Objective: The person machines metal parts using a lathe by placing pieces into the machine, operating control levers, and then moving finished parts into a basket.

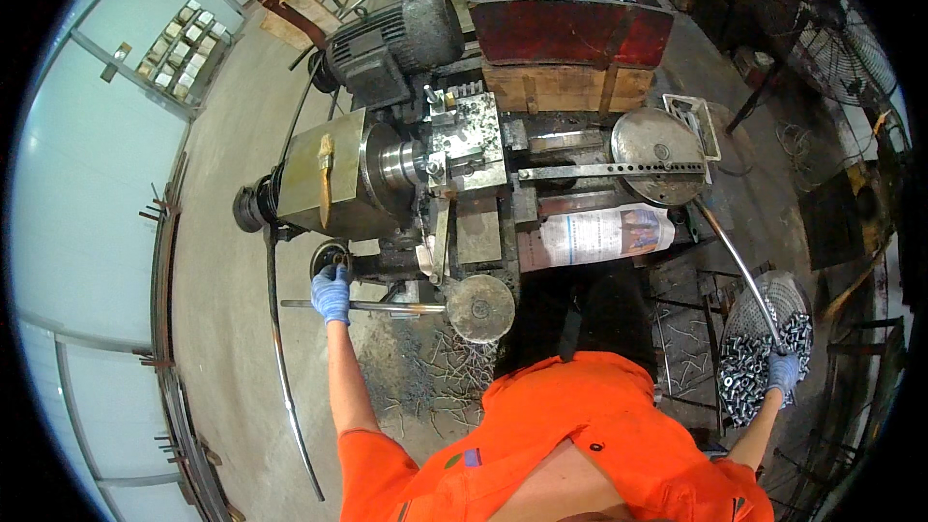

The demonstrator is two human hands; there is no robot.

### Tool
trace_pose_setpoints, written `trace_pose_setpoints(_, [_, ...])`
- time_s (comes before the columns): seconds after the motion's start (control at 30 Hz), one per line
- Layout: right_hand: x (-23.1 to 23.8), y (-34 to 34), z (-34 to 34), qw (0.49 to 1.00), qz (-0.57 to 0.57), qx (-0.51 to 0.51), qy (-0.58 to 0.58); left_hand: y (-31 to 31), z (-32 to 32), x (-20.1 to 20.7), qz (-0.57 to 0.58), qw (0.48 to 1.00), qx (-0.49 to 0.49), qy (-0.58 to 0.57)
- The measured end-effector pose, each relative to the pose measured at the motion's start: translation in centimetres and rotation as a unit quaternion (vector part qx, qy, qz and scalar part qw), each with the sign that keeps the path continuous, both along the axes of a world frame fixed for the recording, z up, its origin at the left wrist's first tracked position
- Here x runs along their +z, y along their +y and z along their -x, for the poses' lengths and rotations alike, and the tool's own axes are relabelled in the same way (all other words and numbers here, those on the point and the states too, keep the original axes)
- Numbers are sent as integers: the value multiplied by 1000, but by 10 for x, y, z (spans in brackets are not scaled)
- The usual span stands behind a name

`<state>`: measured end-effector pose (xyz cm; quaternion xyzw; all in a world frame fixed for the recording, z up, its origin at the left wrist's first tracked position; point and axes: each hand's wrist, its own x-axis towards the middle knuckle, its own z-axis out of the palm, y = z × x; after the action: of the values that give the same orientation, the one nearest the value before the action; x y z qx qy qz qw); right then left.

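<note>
Orange work shirt (580, 416) below; blue-gloved left hand (332, 293) grips a grey steel lever (387, 307), right hand (783, 368) closed among shiny metal sleeves (749, 367) in a wire basket (773, 295). Spinning chuck (391, 162) beyond the left hand might snag that glove.

Both hands wear blue knit cloth gloves: the left hand (332, 294) on a smooth, bright metal rod (372, 307), the right hand (783, 369) in a wire basket (773, 295) of shiny metal sleeves (749, 377). The lathe (406, 174) is dull, oily, worn metal. The far bin (570, 14) is scuffed red-painted metal on raw wood (565, 87). The orange shirt (570, 425) is matt cloth. The floor (232, 329) is rough concrete.
</note>
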<state>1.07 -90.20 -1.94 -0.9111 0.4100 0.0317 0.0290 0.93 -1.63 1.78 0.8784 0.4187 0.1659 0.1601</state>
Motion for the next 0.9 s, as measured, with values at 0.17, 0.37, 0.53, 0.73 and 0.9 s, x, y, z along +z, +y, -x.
trace_pose_setpoints(0.17, [6, 11, -7, 1000, 18, 1, 18, 46, 28, -43, 23, 986, -52, -157])
trace_pose_setpoints(0.37, [2, 5, 4, 1000, -2, 1, -21, -20, 57, -9, 122, 820, 142, -541])
trace_pose_setpoints(0.53, [-9, -6, 4, 999, 13, 39, -24, -57, 83, -117, 378, 836, 125, -378])
trace_pose_setpoints(0.73, [20, 19, -2, 1000, -23, 0, 19, -110, 1, -113, 492, 813, -59, -307])
trace_pose_setpoints(0.9, [9, 13, -1, 1000, 22, 11, 4, -152, -56, -82, 562, 729, -61, -386])
